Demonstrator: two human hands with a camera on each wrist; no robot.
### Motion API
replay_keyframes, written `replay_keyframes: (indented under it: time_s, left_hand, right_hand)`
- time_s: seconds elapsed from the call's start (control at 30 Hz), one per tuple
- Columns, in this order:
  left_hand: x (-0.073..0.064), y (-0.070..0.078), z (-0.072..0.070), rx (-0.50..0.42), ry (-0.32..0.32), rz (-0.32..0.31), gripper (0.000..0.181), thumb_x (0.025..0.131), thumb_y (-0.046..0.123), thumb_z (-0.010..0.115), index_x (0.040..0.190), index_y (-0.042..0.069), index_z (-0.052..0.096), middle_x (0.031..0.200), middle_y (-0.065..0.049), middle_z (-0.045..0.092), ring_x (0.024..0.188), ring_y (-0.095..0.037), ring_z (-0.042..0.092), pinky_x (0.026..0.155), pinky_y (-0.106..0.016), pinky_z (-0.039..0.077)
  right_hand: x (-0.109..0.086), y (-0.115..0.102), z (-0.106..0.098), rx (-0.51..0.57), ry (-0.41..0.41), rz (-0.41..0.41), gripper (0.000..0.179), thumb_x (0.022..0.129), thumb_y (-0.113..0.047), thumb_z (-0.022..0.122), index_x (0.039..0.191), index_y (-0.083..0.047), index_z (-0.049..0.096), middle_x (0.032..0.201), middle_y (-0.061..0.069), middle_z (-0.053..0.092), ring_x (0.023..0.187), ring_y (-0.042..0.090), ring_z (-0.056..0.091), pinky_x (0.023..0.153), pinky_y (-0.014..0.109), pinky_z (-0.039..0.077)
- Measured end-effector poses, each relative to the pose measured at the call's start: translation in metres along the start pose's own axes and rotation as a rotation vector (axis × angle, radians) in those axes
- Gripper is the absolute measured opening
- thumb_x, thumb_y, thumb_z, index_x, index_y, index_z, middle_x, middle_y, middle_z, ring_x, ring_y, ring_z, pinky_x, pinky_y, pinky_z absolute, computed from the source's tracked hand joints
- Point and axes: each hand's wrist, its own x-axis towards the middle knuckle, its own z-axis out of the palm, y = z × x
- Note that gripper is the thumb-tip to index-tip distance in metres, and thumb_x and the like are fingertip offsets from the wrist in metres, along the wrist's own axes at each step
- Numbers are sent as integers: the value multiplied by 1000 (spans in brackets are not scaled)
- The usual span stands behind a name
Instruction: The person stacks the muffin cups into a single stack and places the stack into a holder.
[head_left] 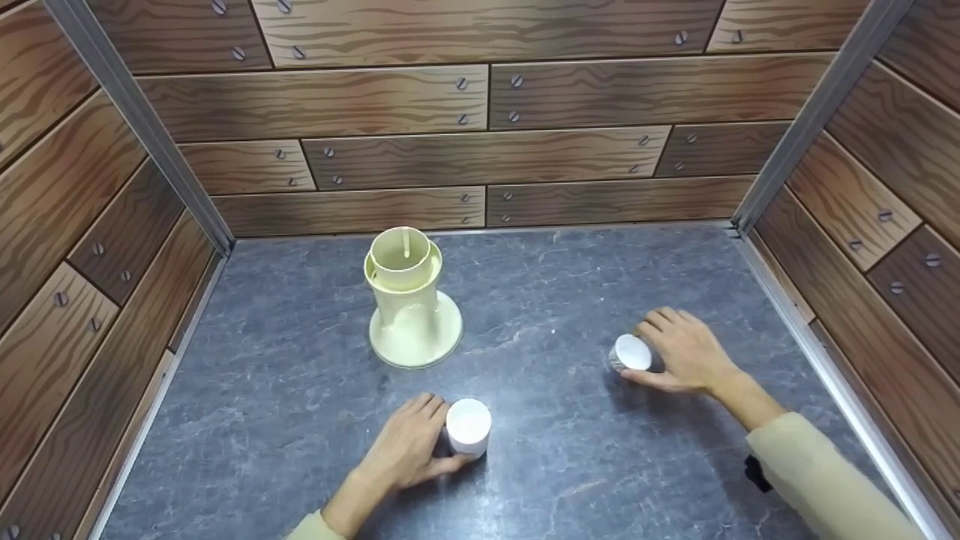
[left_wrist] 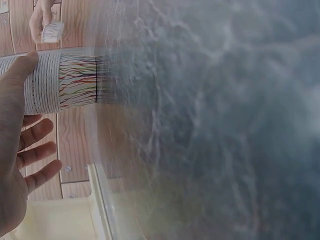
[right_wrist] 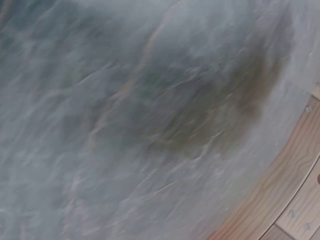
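My left hand holds a white cup near the front middle of the table. In the left wrist view, this cup shows a ribbed upper band and thin coloured lines lower down. The thumb lies against its side, while several fingers spread away from it. At the right, my right hand grips a smaller white cup between thumb and fingers. That small cup also appears at the upper left of the left wrist view. Neither hand nor cup shows in the right wrist view.
A pale yellow stand with a round base and nested tubes on top stands left of centre, beyond the left hand. Wood-patterned walls enclose the grey marbled tabletop at the back and sides. Metal strips line the edges.
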Motion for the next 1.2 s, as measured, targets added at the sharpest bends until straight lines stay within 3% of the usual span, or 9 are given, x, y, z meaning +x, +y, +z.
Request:
replay_keyframes:
  time_s: [0.33, 0.53, 0.7, 0.93, 1.2]
  left_hand:
    - [0, 0, 1, 1, 18, 7, 70, 85, 71, 71, 120, 11, 68, 106, 0, 71, 103, -18, 66, 98, -36, 58]
    - [0, 0, 0, 9, 4, 0, 72, 86, 73, 69, 122, 10, 68, 108, -1, 71, 105, -19, 67, 98, -37, 58]
    - [-1, 1, -2, -37, -23, -22, 69, 86, 71, 71, 123, 13, 68, 108, -1, 71, 103, -19, 67, 95, -38, 59]
    - [0, 1, -1, -41, -32, -31, 69, 86, 70, 72, 123, 13, 67, 109, -1, 71, 105, -20, 67, 95, -39, 60]
    - [0, 1, -1, -21, -19, -20, 69, 87, 73, 68, 122, 13, 68, 109, -2, 71, 106, -21, 68, 96, -39, 59]
  right_hand:
    - [24, -27, 0, 51, 90, -50, 66, 76, -74, 72, 104, -14, 69, 101, 8, 69, 95, 28, 64, 74, 42, 52]
    - [35, -45, -1, 80, 107, -57, 66, 73, -71, 76, 106, -14, 70, 103, 7, 70, 97, 27, 65, 80, 43, 55]
    - [41, -59, -1, 106, 126, -65, 67, 78, -75, 71, 108, -15, 70, 104, 6, 70, 99, 25, 64, 78, 42, 55]
    - [52, -74, 0, 145, 200, -104, 62, 73, -68, 79, 105, -15, 69, 102, 4, 70, 97, 23, 65, 76, 40, 55]
    - [61, -90, 0, 172, 222, -118, 63, 81, -73, 71, 106, -16, 70, 103, 4, 70, 98, 23, 65, 76, 39, 55]
